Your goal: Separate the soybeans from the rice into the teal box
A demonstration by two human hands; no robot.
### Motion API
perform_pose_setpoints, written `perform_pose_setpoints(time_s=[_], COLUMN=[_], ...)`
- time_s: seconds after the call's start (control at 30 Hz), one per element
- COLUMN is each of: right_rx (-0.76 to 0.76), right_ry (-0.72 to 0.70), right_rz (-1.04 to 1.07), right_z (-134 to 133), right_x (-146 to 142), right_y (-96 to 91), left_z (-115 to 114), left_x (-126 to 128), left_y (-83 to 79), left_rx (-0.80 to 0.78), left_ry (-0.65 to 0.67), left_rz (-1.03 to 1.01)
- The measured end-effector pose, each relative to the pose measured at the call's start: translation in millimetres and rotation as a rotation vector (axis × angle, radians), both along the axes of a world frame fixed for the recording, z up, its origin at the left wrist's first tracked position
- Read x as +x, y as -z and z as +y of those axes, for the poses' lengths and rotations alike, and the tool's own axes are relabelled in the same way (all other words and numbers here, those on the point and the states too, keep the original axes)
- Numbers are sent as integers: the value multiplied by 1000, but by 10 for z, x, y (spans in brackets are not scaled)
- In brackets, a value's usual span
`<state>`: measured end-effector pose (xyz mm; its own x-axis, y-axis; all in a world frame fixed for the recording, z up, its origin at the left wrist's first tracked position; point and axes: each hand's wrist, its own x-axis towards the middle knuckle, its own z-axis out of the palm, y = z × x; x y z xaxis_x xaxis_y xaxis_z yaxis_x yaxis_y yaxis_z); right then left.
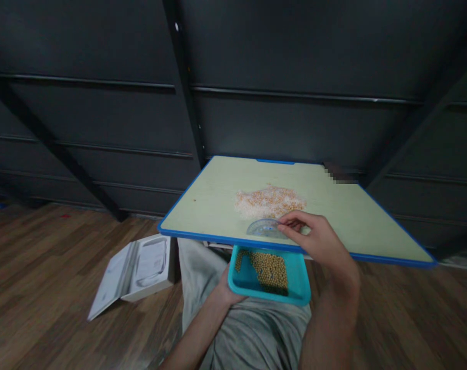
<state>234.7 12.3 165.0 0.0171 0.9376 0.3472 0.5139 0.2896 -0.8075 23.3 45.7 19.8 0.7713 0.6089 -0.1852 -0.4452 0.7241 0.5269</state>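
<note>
My right hand (304, 228) pinches the end of a clear protractor (264, 227), which lies near the front edge of the pale green, blue-rimmed table (210, 205). Just beyond the protractor spreads a pile of white grains mixed with yellow ones (269, 200), the whitest part on the left. Below the table edge, over my lap, my left hand (229, 288) grips the left side of a turquoise tray (298, 295). Round yellowish beans (272, 272) cover part of the tray's bottom. The fingers of my left hand are mostly hidden under the tray.
An open white box (150, 262) stands on the wooden floor (56, 257) to the left of my legs. A dark panelled wall (121, 118) rises right behind the table. One small speck (194, 200) lies on the table's left part.
</note>
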Motion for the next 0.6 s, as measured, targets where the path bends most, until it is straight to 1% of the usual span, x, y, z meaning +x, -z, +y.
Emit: perform_pose_setpoints(time_s=[0.17, 0.43, 0.53, 0.6], right_rx=[60, 131, 149, 153], right_ry=[84, 164, 182, 181], right_rz=[-27, -38, -44, -34], right_z=[117, 255, 293, 299], right_x=[-5, -32, -49, -58], right_y=[58, 130, 145, 145], left_z=[-18, -35, -25, -15], left_x=[-48, -69, -58, -49], left_y=[85, 19, 11, 24], left_rx=[-24, -58, -28, 15], left_ry=[-9, 4, 36, 33], left_rz=[11, 61, 60, 46])
